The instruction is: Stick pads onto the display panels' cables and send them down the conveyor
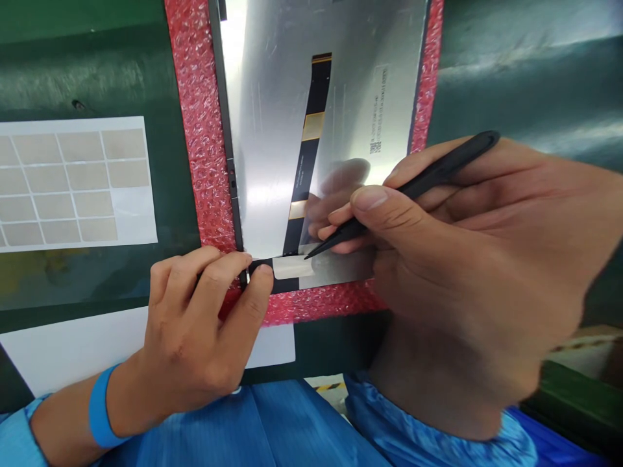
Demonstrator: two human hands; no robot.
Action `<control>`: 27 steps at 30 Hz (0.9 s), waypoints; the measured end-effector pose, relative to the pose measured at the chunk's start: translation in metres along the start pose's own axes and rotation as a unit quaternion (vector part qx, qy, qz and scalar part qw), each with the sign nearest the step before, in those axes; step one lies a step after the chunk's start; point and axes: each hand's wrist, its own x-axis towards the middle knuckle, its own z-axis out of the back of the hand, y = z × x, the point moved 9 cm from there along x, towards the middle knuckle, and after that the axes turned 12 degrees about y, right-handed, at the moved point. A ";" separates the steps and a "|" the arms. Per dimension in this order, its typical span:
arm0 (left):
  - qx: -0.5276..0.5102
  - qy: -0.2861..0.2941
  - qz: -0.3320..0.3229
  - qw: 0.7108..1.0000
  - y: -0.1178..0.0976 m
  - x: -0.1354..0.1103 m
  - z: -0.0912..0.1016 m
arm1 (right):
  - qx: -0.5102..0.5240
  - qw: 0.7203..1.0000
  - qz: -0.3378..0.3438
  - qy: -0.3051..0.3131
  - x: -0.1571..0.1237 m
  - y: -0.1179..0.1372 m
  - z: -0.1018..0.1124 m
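Observation:
A silver-backed display panel (272,130) lies face down, with a black flex cable (304,152) running up its back. My left hand (199,318) grips the panel's lower left corner, thumb on the black strip along the bottom edge and index finger at the corner. Beside that thumb, a pale rectangular sticker (292,267) lies across the strip near the foot of the cable. My right hand (438,259) is closed around black tweezers (418,185), whose pointed tip touches or hovers just over the sticker. Part of the panel's lower right is hidden behind this hand.
Red bubble wrap (195,130) lies under the panel on the dark green table mat (511,84). To the left sits a sheet of grey rectangular stickers (82,175), with one space bare. A white paper (97,340) extends beneath my left forearm.

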 end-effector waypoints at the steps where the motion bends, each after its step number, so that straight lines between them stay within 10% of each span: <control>1: 0.000 0.000 0.000 1.000 0.000 0.000 0.000 | -0.001 1.000 0.000 0.000 0.000 0.000 0.000; 27: 0.085 0.089 0.011 0.992 -0.001 0.001 -0.018 | 0.021 0.998 0.038 -0.033 0.003 -0.008 0.014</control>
